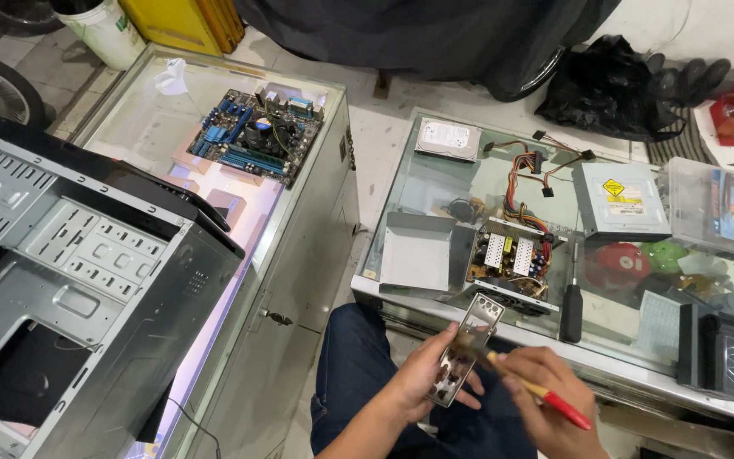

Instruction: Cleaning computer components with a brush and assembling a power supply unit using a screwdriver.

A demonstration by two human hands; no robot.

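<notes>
The left hand (426,374) is gripping a thin metal plate (466,348) with punched openings, fingers curled around its lower edge and thumb lying along its side, so the plate is standing tilted just above the person's lap. The right hand (545,399) is closing around a small brush (520,378) with a red handle, pinching it between thumb and fingers, and the bristle end is touching the face of the plate while the red end is pointing away to the right. Both hands are working close together over dark trousers (358,374). Just beyond the hands, a glass counter (435,183) is carrying an opened power supply (511,259) with its circuit board showing and a bundle of coloured wires (524,174) trailing away from it. A black-handled screwdriver (572,306) is lying near the counter's edge, just right of the power supply and close above the right hand. Farther off beyond the hands, a hard drive (447,138) and a grey optical drive (620,199) are resting on the same glass. Well to the left of the left hand, an empty computer case (78,272) is lying open, and beyond it a motherboard (256,134) is sitting on a second glass-topped cabinet (307,229).
</notes>
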